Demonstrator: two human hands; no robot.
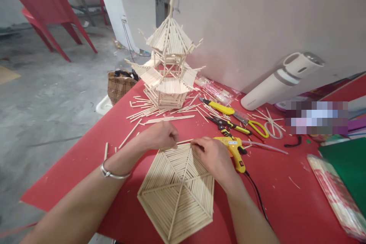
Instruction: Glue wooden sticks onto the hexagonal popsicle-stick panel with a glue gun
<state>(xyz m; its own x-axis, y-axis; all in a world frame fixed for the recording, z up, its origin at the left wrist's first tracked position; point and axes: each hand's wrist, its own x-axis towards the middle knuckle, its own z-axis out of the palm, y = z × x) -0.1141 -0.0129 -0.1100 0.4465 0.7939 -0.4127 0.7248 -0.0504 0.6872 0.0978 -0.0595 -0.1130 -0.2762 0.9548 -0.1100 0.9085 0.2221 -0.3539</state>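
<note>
Hexagonal stick panel lies on the red table, left hand curled and right hand bent at its far edge, grips I can't tell remotely; a rightward nudge could jostle the glue gun.

- Hexagonal panel: bare wood sticks, matt, ridged
- Tower: the same matt wood
- Table: smooth red surface, faint sheen
- Glue gun: smooth yellow plastic
- Bracelet: shiny metal
- Packet: glossy clear plastic
- Chair: smooth red plastic
</note>
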